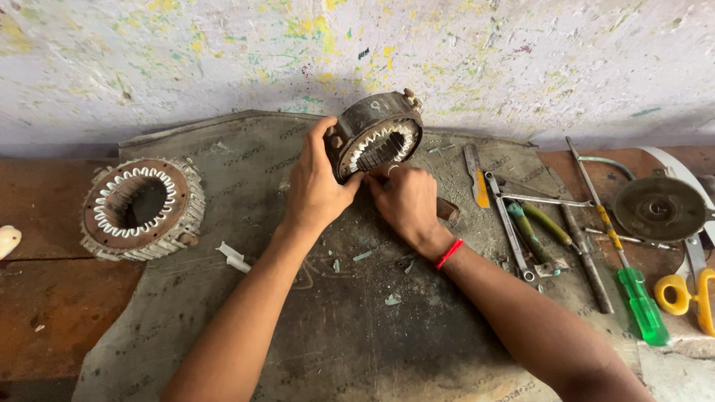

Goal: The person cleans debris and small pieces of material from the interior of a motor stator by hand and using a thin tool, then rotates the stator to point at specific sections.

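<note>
A person's two bare arms reach over a grey, worn mat point(335, 335) on a brown wooden bench point(52, 313). The left hand point(316, 186) is closed around the rim of a dark, rusty round metal motor stator lined with white slot paper point(376, 138), holding it tipped on edge at about twelve o'clock on the mat. The right hand point(406, 199), with a red thread at the wrist, is closed at the stator's lower edge, fingers pinched together on something too small to make out.

To work well here, the tilted ring seems to need a firm, steady left-hand hold so it does not roll, while the right fingers move gently so the thin paper liners are not torn.

A second rusty stator with white liners point(141, 208) lies flat at nine o'clock, well apart. At three o'clock lie spanners, pliers and a green-handled screwdriver point(640, 305), a grey metal disc point(659, 208) and yellow scissor handles point(689, 294), cut off by the edge. The right fingertips and what they pinch are hidden.
</note>
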